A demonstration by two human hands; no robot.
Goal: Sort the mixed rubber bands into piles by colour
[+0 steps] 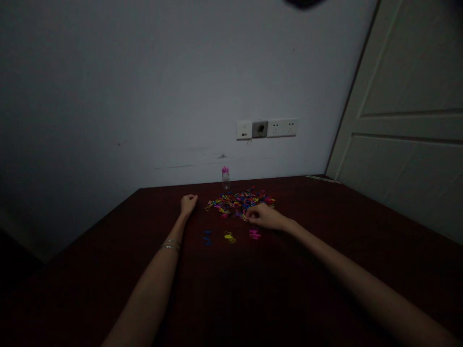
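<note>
A loose pile of small, thin, looped pieces (240, 200) in many colours lies on the table, perhaps paper clips or little bands; I cannot tell which. At the pile's near right edge is my right hand (263, 215), with its fingertips pinched together beside a pale yellow piece (243, 218). What they hold, if anything, is too small to make out. Left of the pile, my left hand (188, 204) rests curled on the table, holding nothing visible. Nearer to me lie three small groups: blue pieces (207, 238), yellow pieces (229, 237) and pink pieces (254, 233).
Behind the pile stands a small clear bottle (226, 179) with a pink top. The dark reddish table (224, 289) meets a wall (181, 96) carrying sockets (282, 127). A pale panelled door (405, 159) is on the right. The light is dim.
</note>
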